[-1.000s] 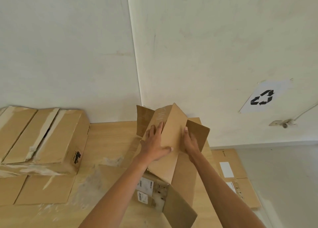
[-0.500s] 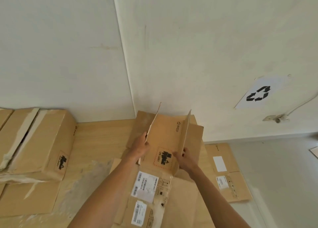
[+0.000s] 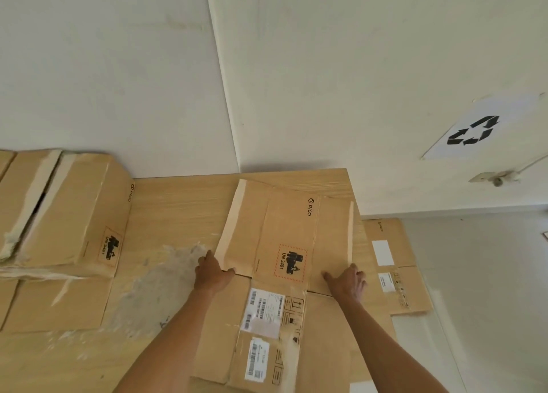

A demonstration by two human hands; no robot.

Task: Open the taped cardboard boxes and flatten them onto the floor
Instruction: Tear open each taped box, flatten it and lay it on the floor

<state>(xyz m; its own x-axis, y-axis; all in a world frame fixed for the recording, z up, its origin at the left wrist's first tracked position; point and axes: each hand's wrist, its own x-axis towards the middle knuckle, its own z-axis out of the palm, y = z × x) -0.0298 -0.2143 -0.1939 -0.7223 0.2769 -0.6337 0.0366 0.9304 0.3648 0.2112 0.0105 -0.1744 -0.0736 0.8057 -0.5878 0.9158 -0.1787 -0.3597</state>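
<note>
A brown cardboard box (image 3: 284, 232) with a PICO print, a red UN 3481 mark and white shipping labels lies spread flat on the wooden table (image 3: 178, 208). Its two far flaps are folded outward and down. My left hand (image 3: 212, 274) holds the near corner of the left flap, thumb on top. My right hand (image 3: 347, 283) presses flat on the right flap with its fingers spread. A second box (image 3: 68, 208), still box-shaped with torn tape along its top seam, stands at the table's left.
A flattened box (image 3: 394, 268) lies on the grey floor right of the table. Flat cardboard (image 3: 53, 303) lies under the standing box. The table sits in a white wall corner. A recycling sign (image 3: 474, 128) and a socket (image 3: 492, 179) are on the right wall.
The two flaps that my hands held upright have gone outward and down, flat onto the table. My view has moved closer to the box.
</note>
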